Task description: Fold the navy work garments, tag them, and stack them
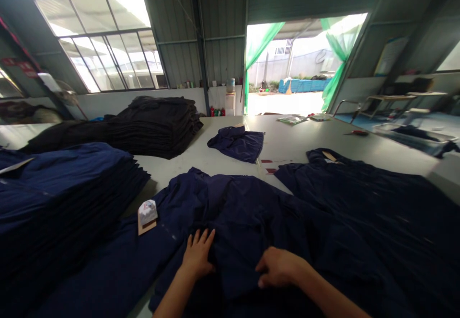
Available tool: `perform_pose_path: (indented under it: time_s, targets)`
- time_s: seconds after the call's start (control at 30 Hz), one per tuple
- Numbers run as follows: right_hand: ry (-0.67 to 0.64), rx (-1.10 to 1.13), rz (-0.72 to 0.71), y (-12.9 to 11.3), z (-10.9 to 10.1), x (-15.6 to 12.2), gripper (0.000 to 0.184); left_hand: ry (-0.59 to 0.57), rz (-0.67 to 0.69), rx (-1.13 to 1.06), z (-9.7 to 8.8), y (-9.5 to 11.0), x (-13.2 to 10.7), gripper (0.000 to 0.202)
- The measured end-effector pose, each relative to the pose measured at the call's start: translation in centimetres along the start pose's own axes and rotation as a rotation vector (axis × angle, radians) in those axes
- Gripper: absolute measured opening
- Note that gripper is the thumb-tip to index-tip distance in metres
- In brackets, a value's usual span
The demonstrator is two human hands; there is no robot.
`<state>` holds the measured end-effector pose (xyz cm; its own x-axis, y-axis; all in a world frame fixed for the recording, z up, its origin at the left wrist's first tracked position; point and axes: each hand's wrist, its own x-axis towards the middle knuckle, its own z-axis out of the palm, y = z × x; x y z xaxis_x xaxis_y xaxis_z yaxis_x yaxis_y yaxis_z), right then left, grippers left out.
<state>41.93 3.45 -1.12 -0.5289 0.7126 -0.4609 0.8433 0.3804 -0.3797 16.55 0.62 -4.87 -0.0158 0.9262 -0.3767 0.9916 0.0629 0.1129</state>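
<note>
A dark navy jacket (pixel 230 203) lies spread and wrinkled on the table in front of me. My left hand (pixel 197 255) rests flat on it with the fingers spread. Right of that, my right hand (pixel 280 266) is curled, thumb and fingers closing on a fold of the jacket cloth. A small white block-like item (pixel 147 212) sits on a brown card tag (pixel 146 228) at the left, on navy cloth. Another navy garment (pixel 366 193) with a tan tag (pixel 329 156) is laid out at my right, its edge meeting the jacket.
A tall navy garment stack (pixel 72 179) stands at the left, with a black garment stack (pixel 154 121) behind it. A hood-like navy piece (pixel 239 143) lies farther back on the pale table (pixel 287 141). Flat plastic packets (pixel 293 119) and a small dark red-handled tool (pixel 357 132) lie near the far edge.
</note>
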Motion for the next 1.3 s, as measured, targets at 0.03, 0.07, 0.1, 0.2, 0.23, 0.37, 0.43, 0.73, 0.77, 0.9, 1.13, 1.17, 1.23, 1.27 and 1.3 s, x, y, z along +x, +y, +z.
perform_pose_path:
  time_s: [0.03,0.07,0.1,0.2,0.23,0.37,0.43,0.73,0.77,0.9,1.13,1.17,1.23,1.27,1.3]
  targets:
    - [0.041,0.027,-0.024,0.3,0.2,-0.6,0.030,-0.011,-0.007,0.024,0.2,0.6,-0.3,0.096]
    - [0.133,0.032,-0.020,0.5,0.5,-0.8,0.033,0.002,-0.015,0.044,0.4,1.3,-0.6,0.094]
    - [0.261,0.011,0.012,0.8,0.9,-0.6,0.035,0.032,-0.022,0.053,0.6,2.1,-0.9,0.092]
    - [0.534,-0.088,0.160,2.1,2.2,1.1,0.046,0.112,-0.048,0.024,1.9,3.4,-1.7,0.085]
    - [0.549,-0.096,0.200,2.6,2.5,1.8,0.049,0.121,-0.078,0.007,2.4,3.3,-1.8,0.081]
    - [0.392,-0.076,0.512,5.4,2.2,2.0,0.053,0.178,-0.196,-0.007,3.9,1.2,-2.2,0.064]
    - [0.243,-0.054,0.696,6.8,1.3,0.5,0.049,0.179,-0.192,0.010,3.9,0.3,-2.4,0.065]
    - [0.468,-0.140,0.563,7.1,0.8,-0.3,0.051,0.239,-0.059,0.080,1.7,2.3,-0.2,0.050]
    - [0.470,-0.138,0.536,7.2,1.2,0.0,0.056,0.232,-0.069,0.070,1.7,2.0,0.3,0.049]
    - [0.383,-0.016,0.698,9.7,1.1,-1.0,0.057,0.172,-0.113,0.063,1.3,0.9,1.4,0.054]
    - [0.577,-0.017,0.499,8.2,0.8,-1.9,0.050,0.189,0.015,0.063,2.1,6.8,0.5,0.058]
    - [0.583,-0.050,0.499,7.3,1.2,-1.4,0.056,0.176,0.048,0.044,2.5,7.8,0.4,0.060]
    - [0.513,-0.053,0.559,5.9,2.1,-0.5,0.057,0.129,0.073,0.015,3.3,9.1,0.3,0.063]
    - [0.460,-0.036,0.580,5.5,2.4,-0.4,0.053,0.092,0.073,0.011,3.5,9.5,0.2,0.065]
    - [0.426,-0.023,0.581,5.4,2.8,-0.5,0.049,0.053,0.069,0.015,3.6,9.6,0.1,0.067]
